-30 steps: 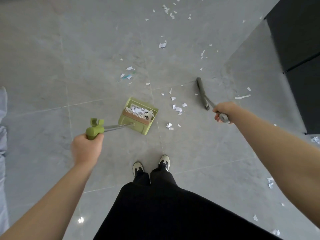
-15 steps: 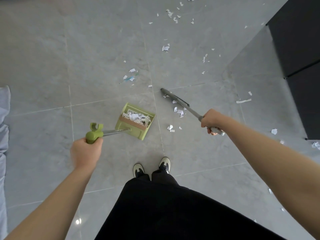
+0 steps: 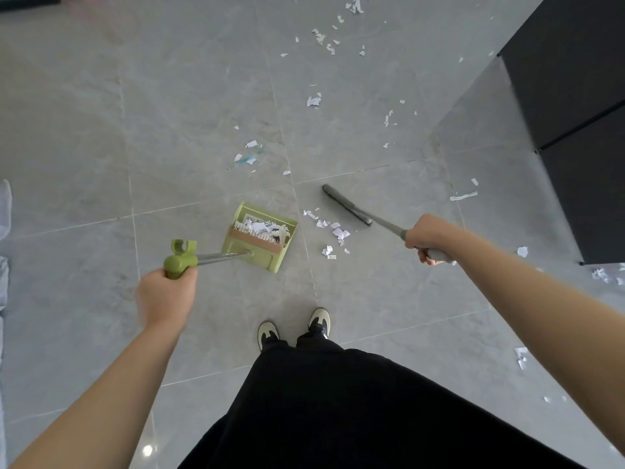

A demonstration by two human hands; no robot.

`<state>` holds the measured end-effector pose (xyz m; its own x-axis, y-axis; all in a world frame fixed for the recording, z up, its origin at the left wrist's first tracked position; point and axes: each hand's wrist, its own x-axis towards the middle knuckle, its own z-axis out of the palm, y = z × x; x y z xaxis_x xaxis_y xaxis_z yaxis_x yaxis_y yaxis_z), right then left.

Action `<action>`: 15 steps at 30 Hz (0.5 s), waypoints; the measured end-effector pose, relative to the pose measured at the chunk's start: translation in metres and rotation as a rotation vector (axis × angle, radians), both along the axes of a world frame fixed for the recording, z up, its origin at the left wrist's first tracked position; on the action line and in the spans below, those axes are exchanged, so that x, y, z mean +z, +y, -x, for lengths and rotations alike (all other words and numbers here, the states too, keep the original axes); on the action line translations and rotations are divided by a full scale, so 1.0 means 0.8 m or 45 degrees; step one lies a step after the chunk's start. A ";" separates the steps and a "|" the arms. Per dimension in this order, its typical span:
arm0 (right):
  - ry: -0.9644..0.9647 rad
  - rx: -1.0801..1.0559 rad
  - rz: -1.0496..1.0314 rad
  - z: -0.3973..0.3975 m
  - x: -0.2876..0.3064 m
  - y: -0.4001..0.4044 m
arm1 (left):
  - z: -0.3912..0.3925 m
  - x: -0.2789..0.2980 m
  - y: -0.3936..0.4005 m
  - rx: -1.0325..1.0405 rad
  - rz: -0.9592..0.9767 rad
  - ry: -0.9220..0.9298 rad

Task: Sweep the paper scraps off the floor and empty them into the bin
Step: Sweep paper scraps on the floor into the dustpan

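Observation:
A green dustpan [image 3: 252, 250] stands on the grey tile floor with white paper scraps heaped inside it. My left hand [image 3: 165, 296] grips the green top of its metal handle. My right hand [image 3: 426, 236] grips the grey broom handle; the dark broom head [image 3: 346, 204] rests on the floor to the right of the pan. A small pile of paper scraps [image 3: 329, 230] lies between the broom head and the dustpan's right side. More paper scraps [image 3: 314, 101] are scattered farther ahead. No bin is in view.
A black cabinet [image 3: 575, 113] stands at the right, with scraps [image 3: 605, 274] near its corner and others [image 3: 521, 357] by my right arm. My two shoes [image 3: 294, 328] stand just behind the dustpan. A pale fabric edge [image 3: 3, 248] shows at the far left.
The broom head swung left to the pile, then back right and a little away. The scraps now sit bunched closer to the dustpan. The dustpan and my left hand hardly moved.

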<state>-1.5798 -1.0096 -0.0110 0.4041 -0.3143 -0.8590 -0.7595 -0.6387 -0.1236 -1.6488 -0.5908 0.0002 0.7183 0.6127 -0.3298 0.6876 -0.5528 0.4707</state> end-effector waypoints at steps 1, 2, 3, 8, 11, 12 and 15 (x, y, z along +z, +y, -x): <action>0.014 -0.010 0.012 0.004 -0.001 -0.003 | 0.000 -0.001 0.001 0.000 0.001 0.003; 0.023 -0.044 0.014 0.008 -0.002 -0.006 | -0.001 -0.001 0.001 -0.003 0.001 0.003; 0.031 -0.088 0.012 0.011 -0.002 -0.007 | -0.002 -0.001 0.003 -0.010 0.001 0.002; 0.161 -0.280 0.015 0.040 -0.011 -0.007 | -0.013 -0.003 0.018 -0.058 -0.001 0.018; 0.209 -0.351 -0.003 0.059 -0.010 0.013 | -0.026 -0.006 0.032 -0.088 0.001 0.019; 0.218 -0.364 -0.011 0.064 -0.009 0.023 | -0.032 -0.006 0.038 -0.100 0.000 0.019; 0.216 -0.483 -0.091 0.074 -0.003 0.060 | -0.053 -0.009 0.061 -0.159 0.023 0.031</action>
<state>-1.6393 -0.9612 -0.0137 0.1222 -0.3505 -0.9286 -0.9527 -0.3038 -0.0107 -1.6061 -0.5422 -0.0073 0.7801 0.5129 -0.3583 0.6255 -0.6264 0.4651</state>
